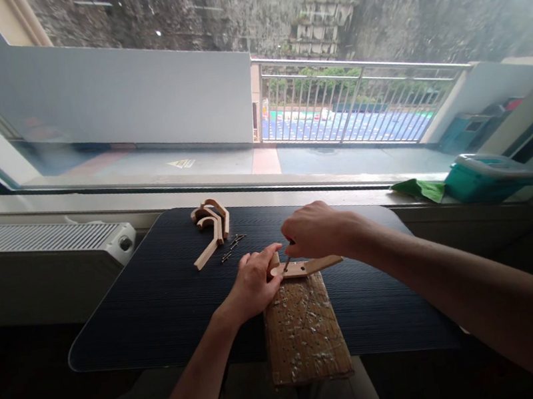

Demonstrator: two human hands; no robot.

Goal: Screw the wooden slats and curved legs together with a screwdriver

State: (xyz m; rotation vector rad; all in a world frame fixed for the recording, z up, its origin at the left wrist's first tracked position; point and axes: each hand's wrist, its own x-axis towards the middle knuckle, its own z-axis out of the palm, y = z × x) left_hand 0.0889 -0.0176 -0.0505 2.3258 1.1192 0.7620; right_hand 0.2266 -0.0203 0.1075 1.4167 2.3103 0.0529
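Note:
My right hand (314, 229) is closed round a screwdriver (286, 264); most of its handle is hidden in the fist. The thin shaft slants down to a dark hole in a pale wooden piece (298, 269). My left hand (254, 282) grips the left end of this piece, thumb in front and fingers behind. A second dark hole shows to the right along the wood. Beneath it lies a brown board (308, 334), wrapped in clear wrinkled film and dotted with small holes.
Several curved wooden pieces (212, 255) lie on the black table (163, 310), left of my hands. Several screws (232, 248) are beside them. A radiator (40, 242) stands at the left. On the windowsill are a green cloth (419, 189) and a teal container (484, 182).

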